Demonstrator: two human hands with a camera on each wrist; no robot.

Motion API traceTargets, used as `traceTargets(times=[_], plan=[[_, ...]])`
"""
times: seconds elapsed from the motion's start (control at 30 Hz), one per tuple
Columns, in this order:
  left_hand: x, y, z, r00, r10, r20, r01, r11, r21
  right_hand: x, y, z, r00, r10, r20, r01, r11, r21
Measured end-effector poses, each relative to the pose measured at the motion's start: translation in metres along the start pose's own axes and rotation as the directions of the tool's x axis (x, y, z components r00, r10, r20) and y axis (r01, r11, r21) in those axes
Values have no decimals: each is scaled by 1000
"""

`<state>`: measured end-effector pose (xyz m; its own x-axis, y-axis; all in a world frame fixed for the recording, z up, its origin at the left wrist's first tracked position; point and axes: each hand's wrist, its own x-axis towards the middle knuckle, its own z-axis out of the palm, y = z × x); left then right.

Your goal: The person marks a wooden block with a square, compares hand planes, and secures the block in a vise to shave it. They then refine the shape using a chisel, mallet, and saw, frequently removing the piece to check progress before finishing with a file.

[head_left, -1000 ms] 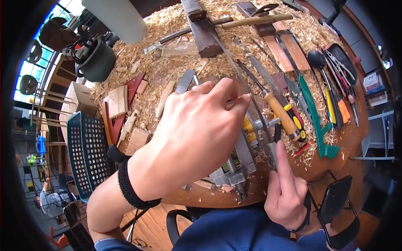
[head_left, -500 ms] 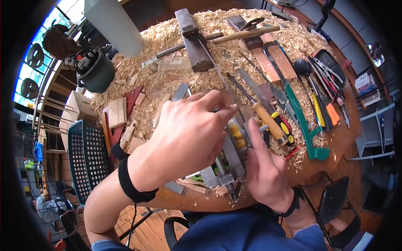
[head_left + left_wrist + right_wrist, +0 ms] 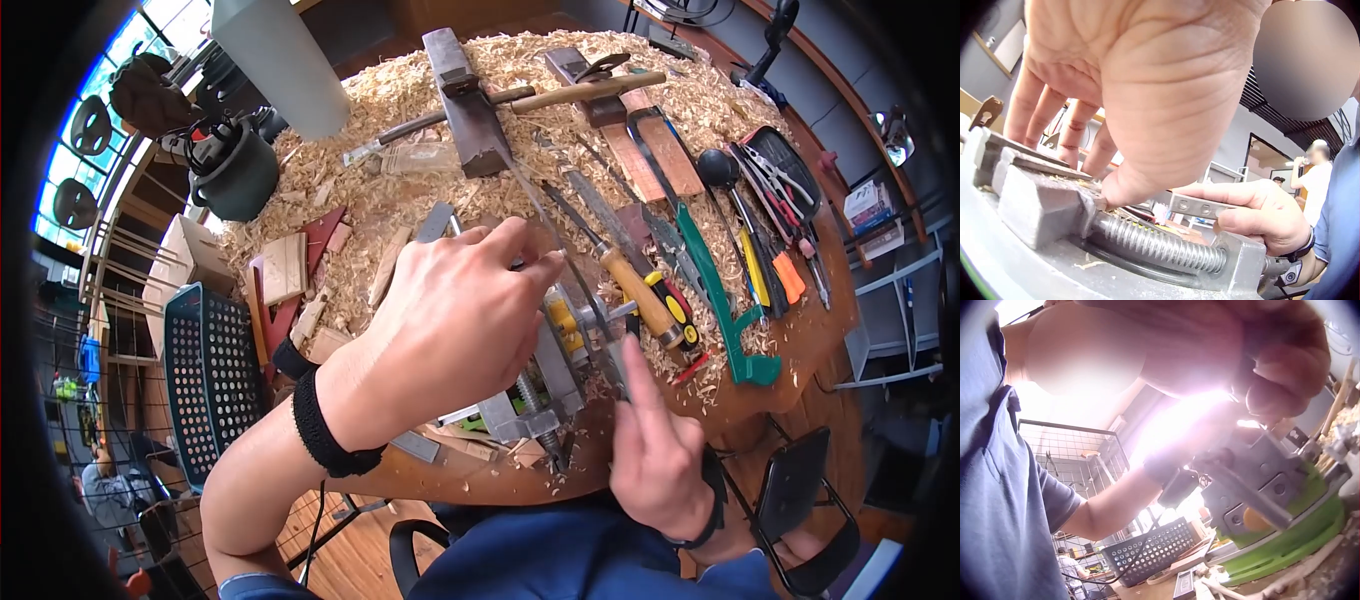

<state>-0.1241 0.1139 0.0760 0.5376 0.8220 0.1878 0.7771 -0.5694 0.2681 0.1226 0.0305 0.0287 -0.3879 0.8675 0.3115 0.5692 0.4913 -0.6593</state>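
My left hand (image 3: 455, 315) lies over the grey bench vise (image 3: 560, 370), its thumb by the near jaw and its fingers reaching down the far side. The fingertips are partly hidden, and I cannot tell whether they pinch anything. My right hand (image 3: 662, 475) holds a flat metal strip with holes (image 3: 1194, 206), its index finger stretched along it. From there a long thin blade (image 3: 578, 280) runs forward past the left fingertips. The vise's screw (image 3: 1160, 240) shows below the left palm; its green base (image 3: 1285, 556) appears in the right wrist view.
Wood shavings cover the table around two planes (image 3: 468, 115) and a hammer (image 3: 590, 92). To the right lie a wood-handled tool (image 3: 645, 300), a green-handled saw (image 3: 735, 300) and pliers (image 3: 785, 175). A perforated basket (image 3: 210, 380) stands left, beside wood pieces (image 3: 285, 270).
The right hand with the strip moved forward and left, then drew back a little toward the body. The left hand stays over the vise; the head view has shifted slightly.
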Motion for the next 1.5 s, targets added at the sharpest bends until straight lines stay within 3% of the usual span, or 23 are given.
traceTargets(times=[0.03, 0.1, 0.27, 0.37, 0.4, 0.5, 0.63, 0.73, 0.97, 1.03, 1.1, 1.13, 1.23, 1.5], plan=[[0, 0, 0, 1000, -1, -6, 2, 1000, 3, -7, 0, -7, 997, 45, 56, -45, 999, 2], [1, 0, -1, 1000, -3, 0, 3, 1000, -6, -21, -7, -12, 999, -32, 26, 32, 999, -18], [1, 1, -2, 1000, -13, 20, 14, 1000, -11, -31, -4, -16, 998, -39, 52, 39, 999, -3], [2, 1, -2, 1000, -1, 24, 2, 1000, -26, -17, 2, -2, 997, -70, -16, 69, 997, -30], [2, 1, -3, 1000, -7, 30, 8, 1000, -16, -10, 3, 0, 1000, 9, 29, -10, 999, 35], [2, 1, -2, 1000, -10, 23, 11, 1000, -10, 15, 16, 16, 995, -95, -4, 95, 995, -8], [1, 2, -3, 999, -32, 27, 32, 999, -6, 22, 14, 17, 998, -54, 21, 53, 998, 19], [1, 0, -2, 1000, -22, 17, 22, 1000, -5, -2, 8, 12, 998, -64, -28, 65, 997, 35], [2, 1, -3, 999, -12, 35, 12, 1000, 5, -34, -3, -12, 996, -77, 37, 78, 997, -18], [2, 1, -3, 999, -20, 38, 20, 1000, -1, -18, 0, -1, 996, -85, -9, 85, 996, -33], [2, 1, -2, 999, -12, 36, 12, 1000, 4, 4, 7, 8, 999, 0, 41, -1, 1000, 20], [2, 1, -3, 999, -9, 34, 9, 1000, 9, 14, 14, 16, 998, -64, -19, 64, 998, 28], [2, 2, -5, 998, -32, 52, 32, 999, 10, 19, 12, 17, 999, -40, 3, 40, 999, 24], [1, 2, -2, 999, -23, 28, 22, 1000, 11, -27, 0, -7, 997, -82, 4, 82, 996, -32]])
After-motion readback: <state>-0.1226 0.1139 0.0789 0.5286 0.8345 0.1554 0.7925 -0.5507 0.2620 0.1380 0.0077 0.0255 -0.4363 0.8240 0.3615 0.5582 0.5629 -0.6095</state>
